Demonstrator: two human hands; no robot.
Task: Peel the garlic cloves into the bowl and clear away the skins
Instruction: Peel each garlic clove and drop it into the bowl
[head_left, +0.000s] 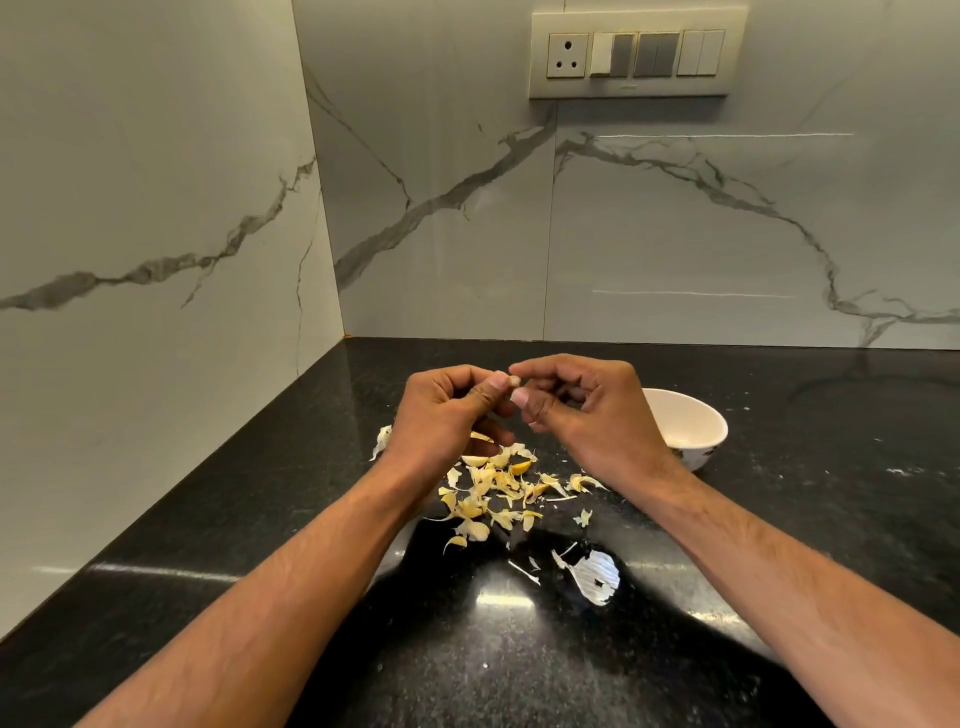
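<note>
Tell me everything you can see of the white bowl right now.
The bowl is a small, round, glossy white dish, ceramic by the look of it, with a dark printed pattern low on its outer wall. It stands upright on the black speckled countertop, to the right of the scattered garlic skins. The right hand overlaps its left rim in this view; contact cannot be told. The visible inside wall looks bare; the bottom is hidden, so any peeled cloves cannot be confirmed.
</note>
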